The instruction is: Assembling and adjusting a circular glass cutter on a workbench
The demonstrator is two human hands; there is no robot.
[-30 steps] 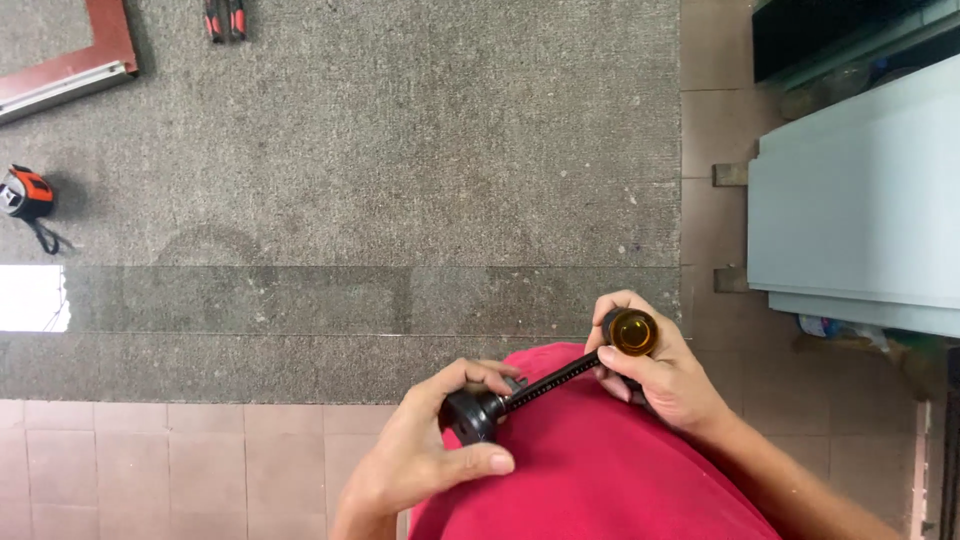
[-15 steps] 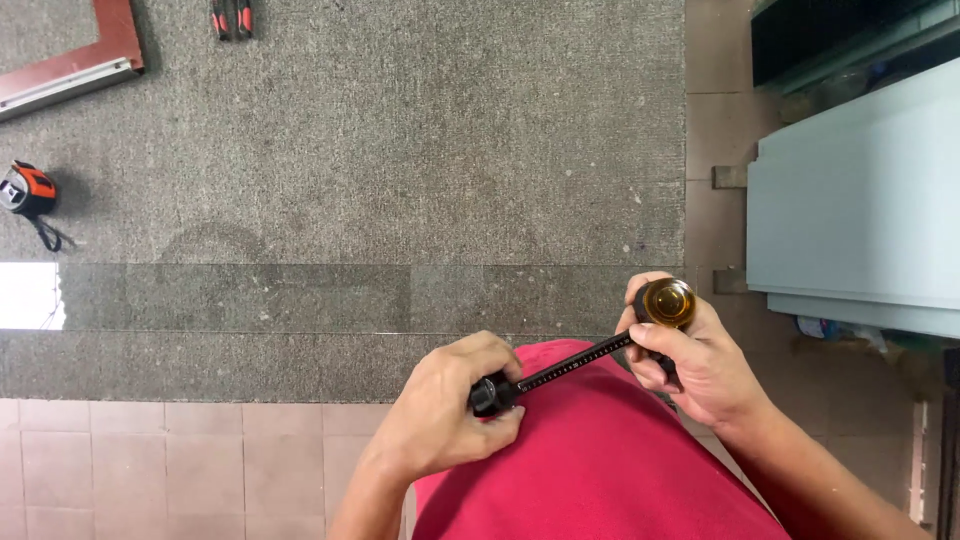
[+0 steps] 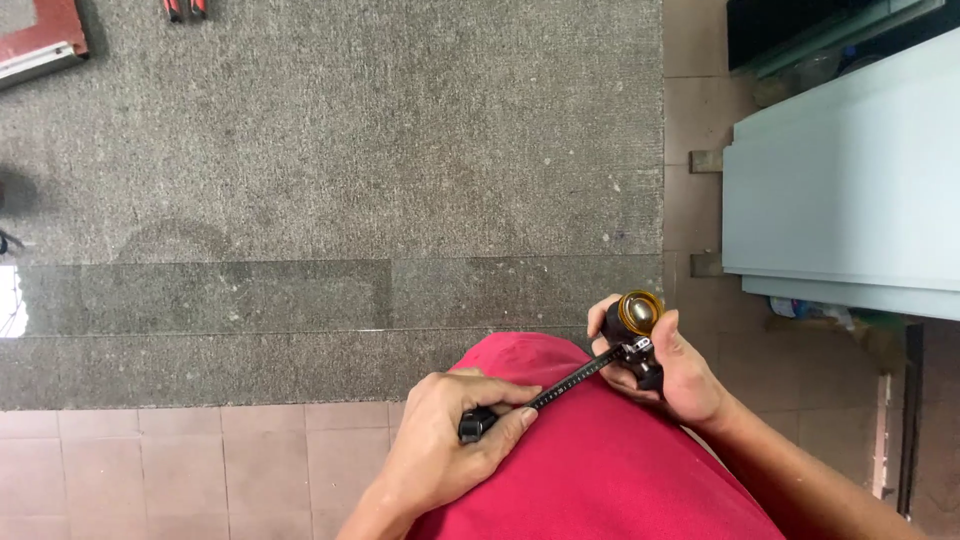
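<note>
My left hand (image 3: pixel 440 440) clamps the screwdriver (image 3: pixel 545 400), my right hand (image 3: pixel 665 365) grips the lamp socket (image 3: pixel 638 315) (over my lap); a tilted tip could slip out.

Two hands (image 3: pixel 445 445) (image 3: pixel 670 365), one black rod tool (image 3: pixel 570 380), one red-framed board (image 3: pixel 40 40), one pale panel (image 3: pixel 840 180)

1. The slender tool (image 3: pixel 590 373) has a black rod with a fine pale ribbing along it, a black knob at one end and a brass-gold ring at the other.
2. The garment (image 3: pixel 600 460) below it is plain bright red.
3. The floor (image 3: pixel 350 180) is speckled dark grey stone, crossed by a glossier grey band.
4. The tiles (image 3: pixel 180 470) are dull pinkish-brown with thin grid lines.
5. The panel (image 3: pixel 850 190) is pale blue-white.
6. The frame (image 3: pixel 40 40) at the corner looks reddish-brown, perhaps with a silver edge.
</note>
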